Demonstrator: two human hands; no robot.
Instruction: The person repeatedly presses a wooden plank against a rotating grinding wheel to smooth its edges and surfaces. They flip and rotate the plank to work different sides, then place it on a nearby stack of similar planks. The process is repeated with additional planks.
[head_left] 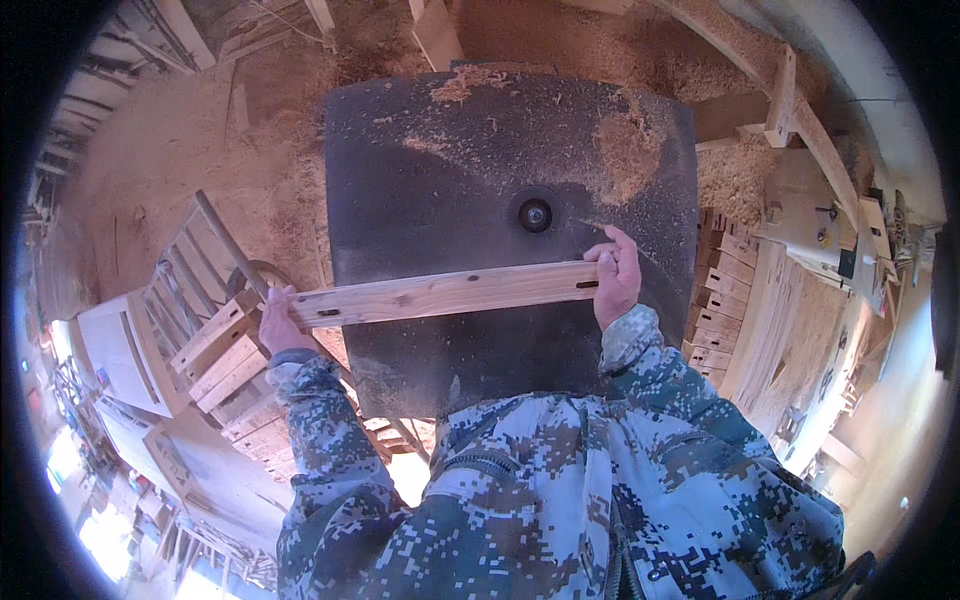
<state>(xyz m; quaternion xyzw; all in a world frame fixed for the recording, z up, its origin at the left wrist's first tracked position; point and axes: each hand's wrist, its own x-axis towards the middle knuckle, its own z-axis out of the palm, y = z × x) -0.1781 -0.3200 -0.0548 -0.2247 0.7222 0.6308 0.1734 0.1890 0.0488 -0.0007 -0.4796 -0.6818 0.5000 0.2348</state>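
A long, pale wooden board (pixel 450 292) lies crosswise in front of me, with a dark slot near each end and small knots along its face. My left hand (pixel 283 318) is closed round its left end, which sticks out past the edge of the dark machine table (pixel 430 190). At the other end, my right hand (pixel 617 275) grips the board beside its slot, thumb and fingers bent over it. Just beyond the board, a round metal spindle (pixel 536 214) rises from the table. The board and spindle are apart.
Sawdust (pixel 630 150) is scattered over the table's far side. Stacked slotted boards (pixel 720 305) stand to the right. On the left are more boards (pixel 225 360) beside a metal-railed cart (pixel 195 262). A wooden beam (pixel 820 150) crosses the upper right.
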